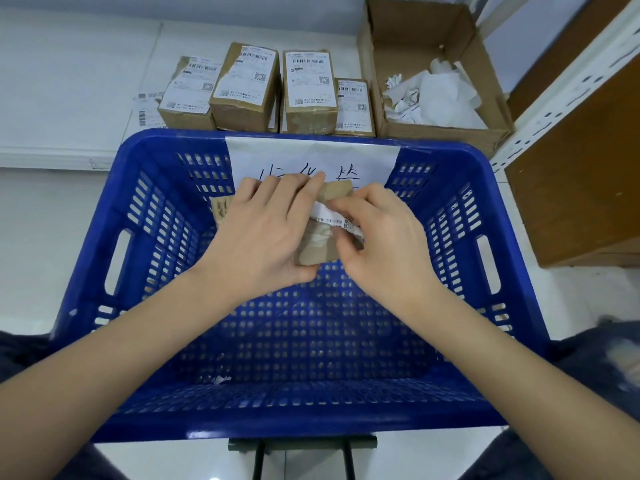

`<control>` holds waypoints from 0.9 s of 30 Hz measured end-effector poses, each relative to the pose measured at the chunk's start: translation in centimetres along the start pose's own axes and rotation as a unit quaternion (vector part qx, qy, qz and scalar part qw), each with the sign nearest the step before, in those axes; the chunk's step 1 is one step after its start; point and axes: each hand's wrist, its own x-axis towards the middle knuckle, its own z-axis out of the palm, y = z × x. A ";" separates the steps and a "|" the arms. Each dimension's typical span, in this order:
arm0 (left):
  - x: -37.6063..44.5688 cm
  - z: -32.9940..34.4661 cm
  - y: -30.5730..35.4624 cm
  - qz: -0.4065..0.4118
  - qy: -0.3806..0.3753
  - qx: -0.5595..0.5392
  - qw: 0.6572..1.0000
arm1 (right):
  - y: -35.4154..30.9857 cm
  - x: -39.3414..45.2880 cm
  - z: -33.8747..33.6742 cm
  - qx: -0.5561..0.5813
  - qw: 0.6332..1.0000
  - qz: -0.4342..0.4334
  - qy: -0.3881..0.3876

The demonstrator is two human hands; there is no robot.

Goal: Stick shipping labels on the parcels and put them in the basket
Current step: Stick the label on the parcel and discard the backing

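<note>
1 small brown cardboard parcel (317, 249), held above the blue perforated plastic basket (156, 237), near its far wall. Left hand (263, 233): wrapped over the parcel's left and top faces, gripping it. Right hand (377, 233): fingertips pinching a crumpled white printed shipping label (337, 220) at the parcel's upper right face. Risks, as judged: label creases or sticks askew because it is already wrinkled; it may tear under the pinch; parcel could slip into the basket before the label is flat. 4 labelled brown cardboard boxes (308, 88) stand beyond the basket, well apart from both hands.
</note>
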 end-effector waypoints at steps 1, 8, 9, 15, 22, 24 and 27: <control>0.0 -0.1 0.0 0.000 -0.001 0.004 1.000 | 0.0 0.1 -0.1 0.001 1.000 0.003 -0.001; 0.5 -0.6 0.2 0.004 0.004 0.009 1.000 | -0.1 0.0 -0.7 -0.007 1.000 -0.006 0.003; 0.5 -0.7 0.2 0.004 0.003 0.013 1.000 | -0.1 0.0 -0.8 -0.018 1.000 -0.012 0.002; 0.7 -1.1 0.8 0.014 -0.014 0.035 0.999 | 0.1 0.1 -1.2 -0.042 0.999 -0.001 -0.024; 1.1 -1.5 1.0 0.021 -0.011 0.030 0.999 | 0.4 0.2 -2.0 -0.007 0.998 0.030 -0.053; 1.4 -1.4 1.1 0.022 -0.003 0.026 0.999 | 0.4 0.1 -2.1 -0.006 0.999 0.026 -0.034; 2.3 -1.4 1.3 0.014 0.003 0.018 1.000 | 1.0 0.4 -2.4 -0.061 0.998 0.000 -0.001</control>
